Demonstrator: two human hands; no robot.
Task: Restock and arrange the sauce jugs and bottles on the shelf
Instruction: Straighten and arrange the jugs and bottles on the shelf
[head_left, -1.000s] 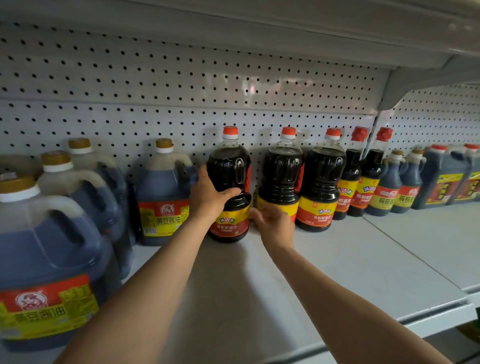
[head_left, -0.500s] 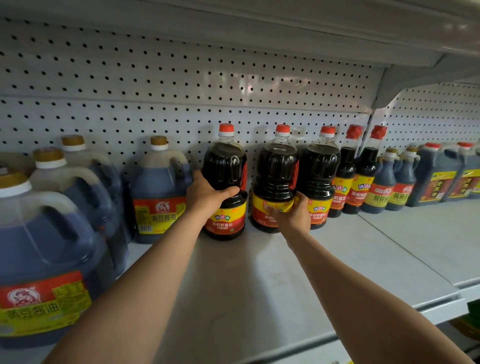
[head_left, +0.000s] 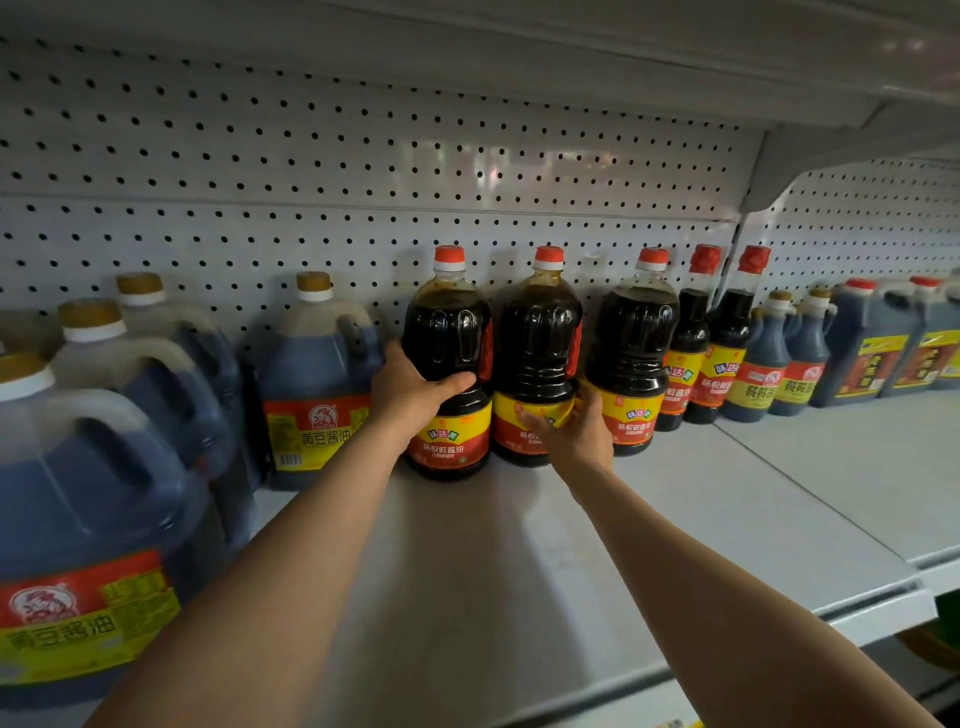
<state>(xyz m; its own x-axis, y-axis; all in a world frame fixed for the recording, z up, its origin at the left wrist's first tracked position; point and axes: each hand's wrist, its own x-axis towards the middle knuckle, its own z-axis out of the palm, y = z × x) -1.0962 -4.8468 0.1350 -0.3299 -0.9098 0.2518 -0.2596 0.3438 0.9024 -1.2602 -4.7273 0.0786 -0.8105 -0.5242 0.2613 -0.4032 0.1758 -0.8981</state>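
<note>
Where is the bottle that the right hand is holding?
In the head view, the middle red-capped bottle stands mid-shelf at the back, touching the bottle gripped by the left hand, with the right hand at its label.

Three large bottles are standing upright along the shelf (head_left: 519, 571) back. My left grip (head_left: 415, 395) is wrapping the leftmost bottle (head_left: 449, 364); my right grip (head_left: 571, 431) is holding the middle bottle (head_left: 537, 343), touching it. Handled jugs (head_left: 311, 384) are sitting left; the third bottle (head_left: 631, 353) and smaller bottles (head_left: 727, 338) are sitting right.
</note>
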